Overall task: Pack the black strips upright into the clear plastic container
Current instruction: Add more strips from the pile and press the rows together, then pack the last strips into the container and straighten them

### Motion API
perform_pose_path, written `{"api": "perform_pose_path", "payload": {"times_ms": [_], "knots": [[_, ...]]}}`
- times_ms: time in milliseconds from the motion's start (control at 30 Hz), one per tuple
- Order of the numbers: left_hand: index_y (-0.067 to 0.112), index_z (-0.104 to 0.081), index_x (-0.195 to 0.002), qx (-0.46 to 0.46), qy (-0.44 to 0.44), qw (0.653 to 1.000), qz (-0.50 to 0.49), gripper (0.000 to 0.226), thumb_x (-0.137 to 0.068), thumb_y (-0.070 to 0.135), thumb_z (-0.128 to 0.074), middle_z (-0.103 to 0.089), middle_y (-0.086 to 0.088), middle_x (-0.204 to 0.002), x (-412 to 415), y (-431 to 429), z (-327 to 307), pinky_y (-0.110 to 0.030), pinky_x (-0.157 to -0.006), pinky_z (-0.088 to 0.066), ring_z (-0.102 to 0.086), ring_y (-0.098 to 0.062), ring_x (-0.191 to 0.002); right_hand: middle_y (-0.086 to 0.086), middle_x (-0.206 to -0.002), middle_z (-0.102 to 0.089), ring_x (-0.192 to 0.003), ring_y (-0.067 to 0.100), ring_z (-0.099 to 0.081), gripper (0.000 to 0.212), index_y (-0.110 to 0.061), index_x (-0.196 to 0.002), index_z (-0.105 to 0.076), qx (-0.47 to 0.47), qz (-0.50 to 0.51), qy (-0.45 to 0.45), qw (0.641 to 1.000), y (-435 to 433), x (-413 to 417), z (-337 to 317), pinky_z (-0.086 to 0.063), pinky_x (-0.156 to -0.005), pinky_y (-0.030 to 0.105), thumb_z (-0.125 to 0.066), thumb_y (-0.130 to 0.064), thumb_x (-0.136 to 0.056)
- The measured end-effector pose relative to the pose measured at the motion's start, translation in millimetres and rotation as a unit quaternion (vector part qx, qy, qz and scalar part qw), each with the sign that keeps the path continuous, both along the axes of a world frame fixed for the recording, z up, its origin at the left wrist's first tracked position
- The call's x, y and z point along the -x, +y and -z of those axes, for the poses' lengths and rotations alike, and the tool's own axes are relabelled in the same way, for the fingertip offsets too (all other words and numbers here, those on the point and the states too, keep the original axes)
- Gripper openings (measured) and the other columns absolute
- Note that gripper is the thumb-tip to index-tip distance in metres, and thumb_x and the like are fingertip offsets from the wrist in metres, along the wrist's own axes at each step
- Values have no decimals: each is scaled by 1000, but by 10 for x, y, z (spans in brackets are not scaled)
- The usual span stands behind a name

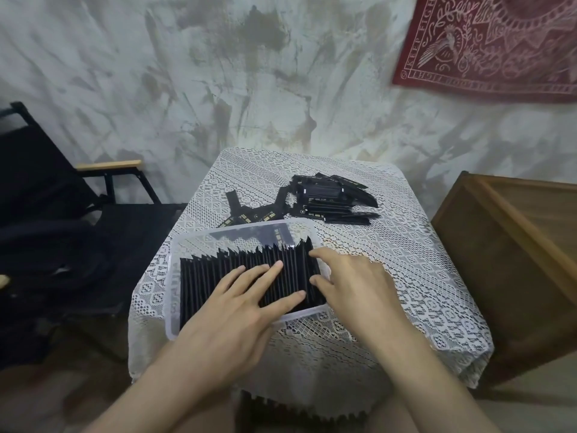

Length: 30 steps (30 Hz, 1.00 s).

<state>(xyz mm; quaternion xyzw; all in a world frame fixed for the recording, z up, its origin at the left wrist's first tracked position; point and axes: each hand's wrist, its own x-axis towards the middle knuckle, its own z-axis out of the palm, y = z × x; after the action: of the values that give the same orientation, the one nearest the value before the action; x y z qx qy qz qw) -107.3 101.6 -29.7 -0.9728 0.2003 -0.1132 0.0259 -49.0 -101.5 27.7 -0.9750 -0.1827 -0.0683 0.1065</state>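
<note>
A clear plastic container sits on the lace-covered table, packed with several black strips standing upright in a row. My left hand lies flat on top of the row, fingers straight and pressing on the strip edges. At the row's right end my right hand touches the strips with its fingertips, the forefinger at the far corner and the thumb lower down. A loose pile of black strips lies on the table beyond the container, and a few more lie flat just behind its far wall.
The small table carries a white lace cloth. A black folding chair with a wooden armrest stands at the left. A wooden crate stands at the right. A red cloth hangs on the wall.
</note>
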Motion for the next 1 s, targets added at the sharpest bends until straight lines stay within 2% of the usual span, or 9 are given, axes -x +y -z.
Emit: {"api": "perform_pose_path", "payload": {"times_ms": [167, 233, 333, 433, 533, 633, 767, 900, 1000], "knots": [[48, -29, -156, 17, 13, 1000, 3, 59, -98, 47, -39, -40, -8, -160, -86, 30, -5, -49, -117, -35, -45, -27, -144, -7, -71, -61, -61, 10, -60, 63, -39, -153, -21, -98, 25, 63, 993, -36, -85, 122, -49, -57, 30, -58, -40, -102], [49, -22, -158, 21, 13, 1000, 13, 62, -98, 49, -39, -36, -9, -163, -121, 53, -21, -47, -121, -28, -39, -26, -148, -12, -74, -63, -64, 8, -63, 49, -35, -150, -38, -155, 29, 120, 980, -64, -120, 160, -55, -62, 30, -54, -40, -103], [45, -35, -155, 21, -15, 999, 22, 60, -96, 58, -42, -40, -9, -161, -160, 99, -74, -42, -123, -24, -40, -24, -147, -14, -84, -67, -72, 6, -69, 39, -32, -142, -54, -232, 36, 162, 958, -125, -97, 177, -60, -69, 32, -52, -36, -103], [39, -50, -148, 49, -32, 998, 14, 65, -95, 76, -39, -47, -1, -156, -142, 177, -74, -39, -121, -23, -46, -22, -143, -4, -92, -75, -56, 16, -65, 39, -30, -141, -52, -271, 51, 175, 945, -224, -35, 183, -55, -51, 34, -53, -34, -103], [37, -53, -147, 87, -37, 995, -14, 81, -87, 89, -35, -50, 9, -153, -92, 252, -84, -47, -121, -21, -42, -18, -145, 1, -84, -75, -50, 18, -57, 40, -31, -142, -50, -282, 55, 188, 939, -318, 14, 225, -59, -55, 48, -54, -36, -102], [33, -52, -148, 186, -53, 980, -46, 80, -90, 86, -36, -44, 12, -156, -103, 386, -83, -50, -123, -22, -32, -16, -150, -1, -90, -72, -48, 12, -53, 50, -34, -151, -40, -277, 55, 185, 941, -360, 29, 277, -55, -49, 34, -53, -35, -103], [52, -26, -154, 429, 16, 891, -148, 87, -78, 91, -43, -11, 35, -163, -80, 526, 34, -33, -122, -16, -11, 11, -150, 5, -85, -71, -48, 10, -58, 61, -41, -157, -25, -292, 40, 215, 931, -407, 43, 249, -50, -47, 24, -53, -28, -104], [59, -31, -149, 632, 92, 755, -147, 104, -58, 92, -68, -43, 27, -153, -107, 445, 172, -37, -122, -30, -39, 11, -138, -1, -95, -71, -47, 11, -60, 64, -46, -157, -20, -284, 33, 229, 930, -454, 32, 219, -53, -48, 25, -52, -31, -104], [53, -29, -154, 652, 116, 740, -122, 110, -59, 88, -71, -43, 27, -153, -166, 395, 182, -32, -120, -32, -40, 11, -138, 3, -81, -71, -48, 14, -60, 62, -50, -154, -22, -272, 32, 223, 936, -580, -29, 239, -54, -52, 33, -53, -36, -102]]}}
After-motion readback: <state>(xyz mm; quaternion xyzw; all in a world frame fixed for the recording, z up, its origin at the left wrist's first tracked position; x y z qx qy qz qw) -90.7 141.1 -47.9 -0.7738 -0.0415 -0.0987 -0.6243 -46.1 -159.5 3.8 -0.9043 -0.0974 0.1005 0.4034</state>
